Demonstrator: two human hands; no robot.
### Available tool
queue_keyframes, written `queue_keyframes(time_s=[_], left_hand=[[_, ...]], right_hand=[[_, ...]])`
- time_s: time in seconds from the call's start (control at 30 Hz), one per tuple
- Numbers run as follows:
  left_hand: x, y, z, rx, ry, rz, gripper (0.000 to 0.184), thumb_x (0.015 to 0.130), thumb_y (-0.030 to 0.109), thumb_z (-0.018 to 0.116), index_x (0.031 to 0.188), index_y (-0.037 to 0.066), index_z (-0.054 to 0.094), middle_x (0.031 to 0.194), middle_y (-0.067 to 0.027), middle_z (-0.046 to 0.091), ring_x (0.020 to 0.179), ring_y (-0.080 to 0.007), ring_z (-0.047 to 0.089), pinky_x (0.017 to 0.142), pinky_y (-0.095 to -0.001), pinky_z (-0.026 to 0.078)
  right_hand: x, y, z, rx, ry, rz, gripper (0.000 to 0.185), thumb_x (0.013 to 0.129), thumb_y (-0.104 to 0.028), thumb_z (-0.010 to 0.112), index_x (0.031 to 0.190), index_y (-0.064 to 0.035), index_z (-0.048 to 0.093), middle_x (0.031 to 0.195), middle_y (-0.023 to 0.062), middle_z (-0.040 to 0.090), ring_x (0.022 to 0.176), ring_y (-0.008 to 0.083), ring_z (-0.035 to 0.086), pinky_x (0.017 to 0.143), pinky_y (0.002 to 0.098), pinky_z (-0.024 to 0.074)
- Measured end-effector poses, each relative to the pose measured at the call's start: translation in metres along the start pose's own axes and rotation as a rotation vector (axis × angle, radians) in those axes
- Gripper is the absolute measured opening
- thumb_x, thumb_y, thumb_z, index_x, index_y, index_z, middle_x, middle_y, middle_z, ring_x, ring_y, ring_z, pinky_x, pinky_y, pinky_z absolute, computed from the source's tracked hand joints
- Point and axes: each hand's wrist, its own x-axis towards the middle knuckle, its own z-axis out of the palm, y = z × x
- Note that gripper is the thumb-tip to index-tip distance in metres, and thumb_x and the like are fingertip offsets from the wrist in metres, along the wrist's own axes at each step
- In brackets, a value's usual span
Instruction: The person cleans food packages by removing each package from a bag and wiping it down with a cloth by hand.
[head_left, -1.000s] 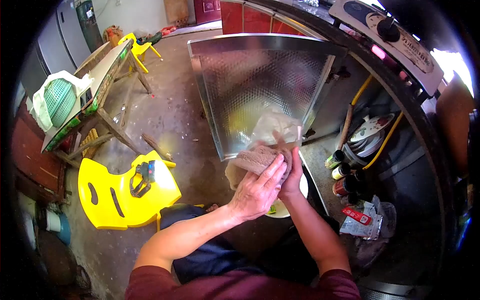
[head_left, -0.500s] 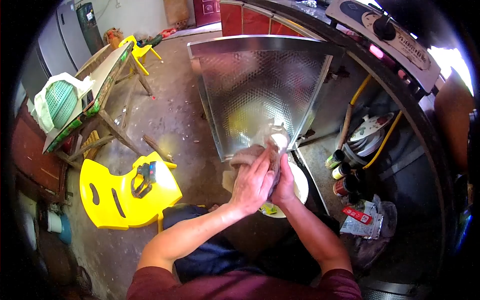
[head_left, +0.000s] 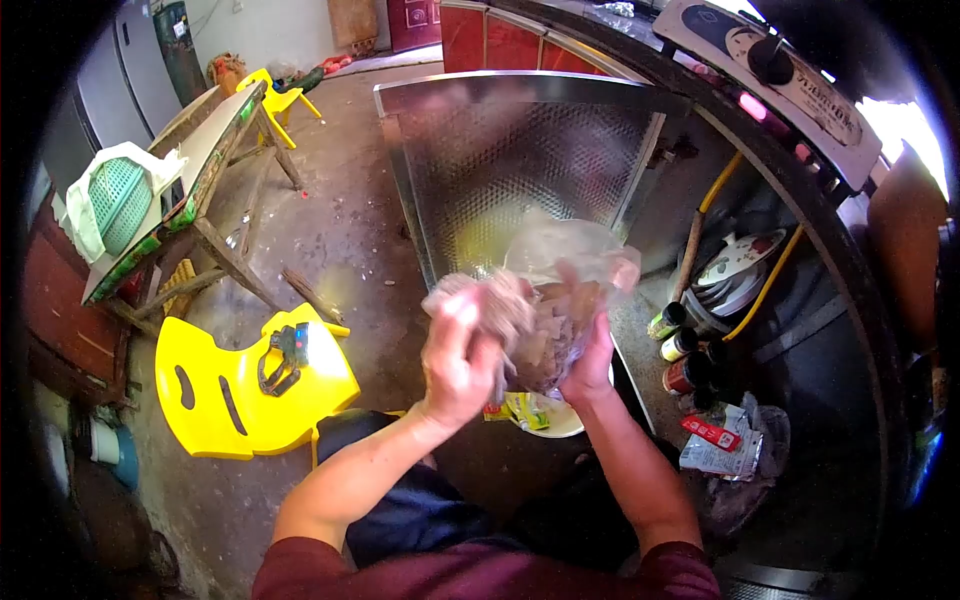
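My left hand (head_left: pixel 455 355) is closed around a bunched greyish-brown cloth (head_left: pixel 495 305), slightly blurred by motion. In my right hand (head_left: pixel 592 362) is a clear see-through container (head_left: pixel 560 335) with a rounded, hazy end pointing away from me. Brownish patches show in or through it; whether it is a jar or a stiff bag I cannot tell. The cloth is up against its left side. Below my hands, partly hidden, is a white round bin or basin (head_left: pixel 568 425) with yellow-green packets (head_left: pixel 528 408) at its rim.
A metal-framed panel (head_left: pixel 520 170) stands ahead. To the left is a yellow chair (head_left: pixel 215 400) with a black strapped device (head_left: pixel 287 358) on it. Several jars (head_left: pixel 685 345) and a foil packet (head_left: pixel 725 455) lie right, below a counter with a gas stove (head_left: pixel 770 80).
My hands, earlier pressed together around the cloth, have moved apart. The left has drawn the cloth leftward, and more of the clear container shows in my right hand.
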Motion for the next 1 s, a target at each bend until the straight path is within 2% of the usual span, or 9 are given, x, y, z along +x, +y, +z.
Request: queue_keyframes(time_s=[0.1,0.17,0.37,0.4,0.57,0.6,0.83,0.9,1.0], left_hand=[[-0.004,0.025,0.006,0.239,-0.444,0.300,0.056,0.078,0.016,0.064,0.131,0.008,0.049,0.142,-0.0105,0.041,0.118,-0.0313,0.051,0.102,-0.0487,0.034],[-0.011,0.017,0.020,0.175,-0.600,0.012,0.061,0.083,0.020,0.061,0.139,0.011,0.039,0.147,-0.0102,0.034,0.123,-0.0328,0.046,0.103,-0.0486,0.033],[0.005,-0.032,0.030,0.102,-0.331,-0.192,0.055,0.088,0.005,0.050,0.141,0.007,0.035,0.149,-0.0179,0.027,0.136,-0.0353,0.030,0.110,-0.0437,0.028],[0.005,-0.041,0.032,0.074,-0.271,-0.237,0.051,0.093,0.019,0.050,0.139,0.004,0.035,0.146,-0.0222,0.031,0.132,-0.0356,0.036,0.105,-0.0437,0.032],[0.019,-0.055,0.010,-0.926,-0.215,-0.939,0.031,0.096,0.028,0.049,0.119,0.008,0.052,0.109,-0.0036,0.058,0.100,-0.0120,0.055,0.085,-0.0271,0.047],[0.016,-0.057,0.008,-0.923,-0.194,-0.875,0.028,0.095,0.024,0.050,0.118,0.007,0.053,0.107,-0.0035,0.059,0.097,-0.0123,0.057,0.083,-0.0271,0.048],[0.019,-0.044,-0.006,-0.923,-0.026,-0.761,0.021,0.085,0.008,0.061,0.104,0.007,0.052,0.094,-0.0033,0.062,0.088,-0.0122,0.061,0.073,-0.0227,0.051],[0.021,-0.027,0.000,-0.750,0.049,-0.579,0.023,0.090,0.025,0.062,0.094,0.006,0.050,0.087,-0.0005,0.059,0.080,-0.0075,0.057,0.070,-0.0237,0.048],[0.008,-0.010,0.007,-0.454,-0.260,-0.360,0.024,0.079,0.016,0.069,0.095,0.007,0.053,0.092,-0.0006,0.059,0.087,-0.0108,0.057,0.077,-0.0263,0.047]], right_hand=[[-0.003,0.013,-0.011,-0.002,0.002,0.116,0.068,0.095,-0.054,0.033,0.146,-0.0120,0.020,0.141,0.0230,0.036,0.128,0.0353,0.040,0.107,0.0451,0.0338],[-0.011,0.021,-0.017,-0.412,-0.060,0.027,0.065,0.097,-0.047,0.035,0.147,-0.0098,0.019,0.147,0.0165,0.029,0.133,0.0297,0.034,0.110,0.0416,0.0296],[-0.015,0.026,0.002,-0.272,0.142,0.235,0.056,0.099,-0.042,0.034,0.144,-0.0081,0.029,0.143,0.0082,0.040,0.130,0.0234,0.038,0.110,0.0379,0.0282],[-0.017,0.027,-0.002,-0.324,0.118,0.288,0.061,0.098,-0.046,0.032,0.145,-0.0085,0.026,0.145,0.0112,0.034,0.132,0.0276,0.033,0.110,0.0426,0.0265],[-0.020,0.008,-0.006,-0.412,-0.003,0.399,0.073,0.095,-0.058,0.027,0.147,-0.0083,0.018,0.148,0.0190,0.027,0.135,0.0360,0.028,0.109,0.0515,0.0263],[-0.020,0.007,-0.008,-0.214,0.169,0.373,0.060,0.097,-0.050,0.036,0.139,-0.0068,0.037,0.132,0.0106,0.049,0.118,0.0241,0.050,0.102,0.0405,0.0381],[-0.003,-0.030,-0.034,-0.527,0.142,0.040,0.055,0.095,-0.053,0.039,0.123,-0.0064,0.049,0.118,0.0097,0.057,0.108,0.0206,0.054,0.094,0.0318,0.0398],[-0.002,-0.023,-0.028,-0.592,0.206,-0.034,0.050,0.095,-0.050,0.042,0.119,-0.0071,0.051,0.114,0.0082,0.058,0.106,0.0180,0.054,0.093,0.0306,0.0389],[0.005,-0.012,-0.034,-0.616,0.324,-0.090,0.045,0.095,-0.047,0.046,0.114,-0.0077,0.054,0.104,0.0059,0.060,0.096,0.0149,0.055,0.088,0.0292,0.0404]])
